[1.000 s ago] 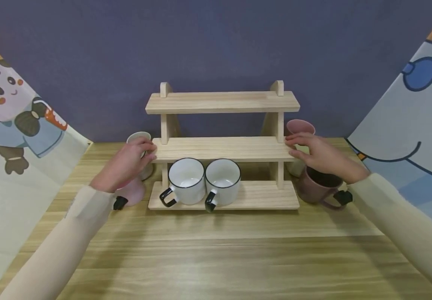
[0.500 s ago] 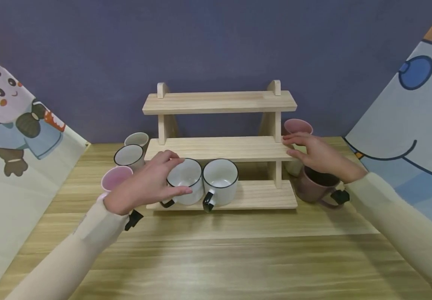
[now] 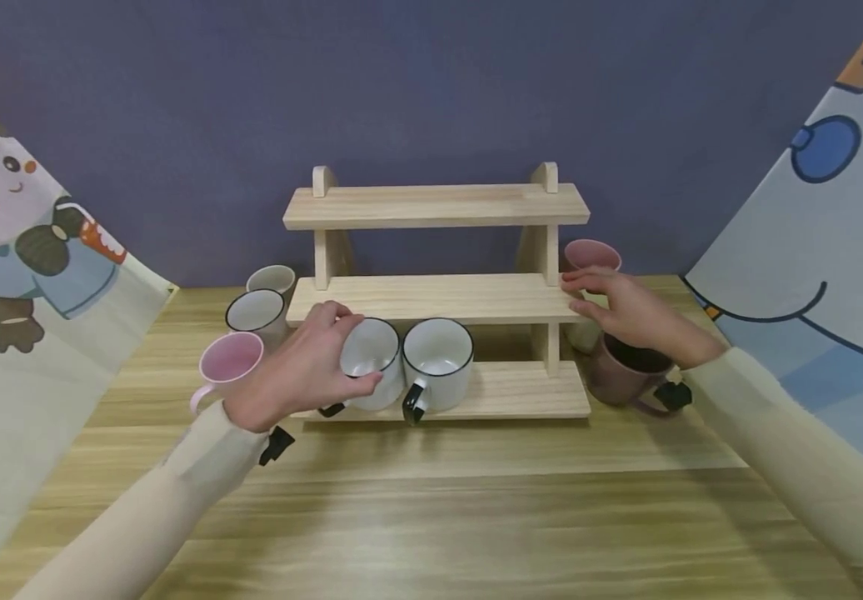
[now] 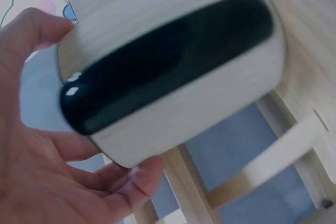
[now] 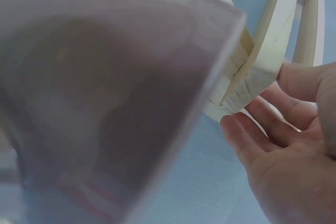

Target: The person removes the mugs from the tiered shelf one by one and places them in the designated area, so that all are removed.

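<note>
A three-tier wooden rack (image 3: pixel 431 298) stands against the back cloth. Two white mugs with black rims and black handles sit side by side on its bottom board. Around the left white mug (image 3: pixel 374 354), my left hand (image 3: pixel 311 362) spreads its thumb and fingers, gripping it near the rim; part of its handle is hidden. In the left wrist view, thumb and fingertips meet the rim of that mug (image 4: pixel 173 61). The right white mug (image 3: pixel 439 358) stands untouched. My right hand (image 3: pixel 619 308) holds the right end of the middle board between thumb and fingers, as the right wrist view shows.
Left of the rack stand a pink mug (image 3: pixel 231 360), a black-rimmed white mug (image 3: pixel 257 312) and a pale cup (image 3: pixel 272 280). On the right are a brownish-purple mug (image 3: pixel 619 375) and a pink-rimmed cup (image 3: pixel 592 254). Printed cloths flank the wooden table (image 3: pixel 476 525).
My left hand has left the middle board's left end and come down to the left white mug, uncovering the cups behind it. My right hand stays on the rack.
</note>
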The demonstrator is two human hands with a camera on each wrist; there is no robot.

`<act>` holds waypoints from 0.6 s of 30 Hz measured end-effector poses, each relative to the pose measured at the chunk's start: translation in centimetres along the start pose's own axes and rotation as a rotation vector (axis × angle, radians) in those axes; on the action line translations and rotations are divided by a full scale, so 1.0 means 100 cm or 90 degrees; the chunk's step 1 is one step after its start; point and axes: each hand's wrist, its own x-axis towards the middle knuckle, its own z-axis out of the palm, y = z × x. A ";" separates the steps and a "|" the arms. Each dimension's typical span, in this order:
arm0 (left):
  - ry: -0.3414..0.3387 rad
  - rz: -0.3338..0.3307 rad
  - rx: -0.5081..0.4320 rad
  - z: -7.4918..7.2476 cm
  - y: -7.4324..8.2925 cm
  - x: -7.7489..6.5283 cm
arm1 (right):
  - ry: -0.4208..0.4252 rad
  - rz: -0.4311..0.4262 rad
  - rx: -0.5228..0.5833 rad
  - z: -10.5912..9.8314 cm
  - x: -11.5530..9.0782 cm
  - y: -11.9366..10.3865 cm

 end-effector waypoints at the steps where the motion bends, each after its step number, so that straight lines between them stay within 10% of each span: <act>1: 0.011 -0.004 -0.001 0.000 -0.001 -0.002 | 0.000 0.006 0.004 0.001 0.000 0.000; 18: 0.144 -0.006 0.032 -0.042 -0.027 -0.074 | 0.001 -0.010 0.018 0.001 0.000 0.001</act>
